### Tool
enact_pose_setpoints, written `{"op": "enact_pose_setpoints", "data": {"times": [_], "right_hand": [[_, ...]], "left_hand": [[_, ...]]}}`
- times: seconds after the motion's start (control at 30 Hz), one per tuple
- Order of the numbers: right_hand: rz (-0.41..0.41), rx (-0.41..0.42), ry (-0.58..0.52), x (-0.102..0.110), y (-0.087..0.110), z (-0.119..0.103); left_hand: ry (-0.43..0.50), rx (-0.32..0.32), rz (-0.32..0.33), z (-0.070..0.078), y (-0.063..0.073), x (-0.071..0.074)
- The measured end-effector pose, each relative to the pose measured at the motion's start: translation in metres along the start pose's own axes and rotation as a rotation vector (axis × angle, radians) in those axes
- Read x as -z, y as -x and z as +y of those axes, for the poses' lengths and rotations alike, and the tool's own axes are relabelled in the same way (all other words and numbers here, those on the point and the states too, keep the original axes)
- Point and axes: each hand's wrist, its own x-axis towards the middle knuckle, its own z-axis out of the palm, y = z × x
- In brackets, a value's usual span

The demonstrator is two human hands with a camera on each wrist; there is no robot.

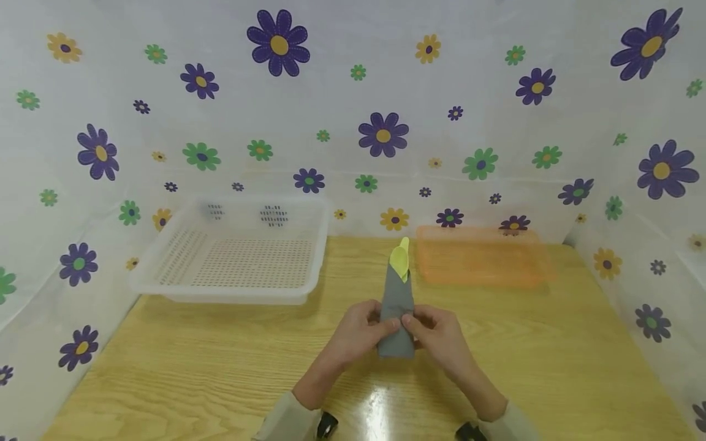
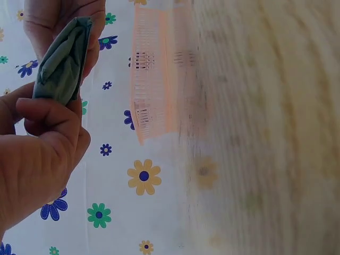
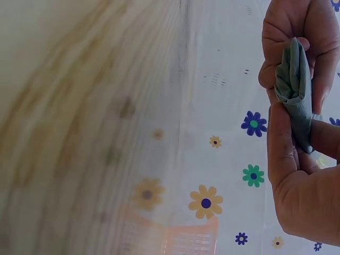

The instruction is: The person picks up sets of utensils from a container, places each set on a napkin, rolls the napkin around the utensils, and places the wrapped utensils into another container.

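A grey cloth napkin (image 1: 396,294), folded into a narrow wrap, is held upright over the table in the head view. From its top sticks a yellow spoon (image 1: 399,260); the rest of it is hidden in the cloth. My left hand (image 1: 358,331) pinches the napkin's left edge, thumb on the front. On the opposite edge my right hand (image 1: 441,337) does the same, and the two thumbs nearly meet. Both wrist views show the bottom end of the napkin (image 2: 64,64), with layered folds (image 3: 295,79), gripped between the fingers of both hands.
At the back left stands a white perforated basket (image 1: 314,269). An orange basket (image 1: 482,282) sits at the back right. The wooden table (image 1: 220,355) is walled on its back and sides by a white flower-printed sheet (image 1: 331,104).
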Motion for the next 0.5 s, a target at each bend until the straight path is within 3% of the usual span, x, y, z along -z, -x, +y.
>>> {"op": "enact_pose_setpoints", "data": {"times": [0.2,0.5], "right_hand": [[0.003,-0.006,0.001,0.0001,0.0026,-0.0019],[0.078,0.046,0.019,-0.0078,0.0019,-0.0025]], "left_hand": [[-0.004,-0.069,0.014,-0.0008,0.0031,-0.0047],[0.027,-0.044,0.022,-0.0020,0.0035,-0.0025]]}}
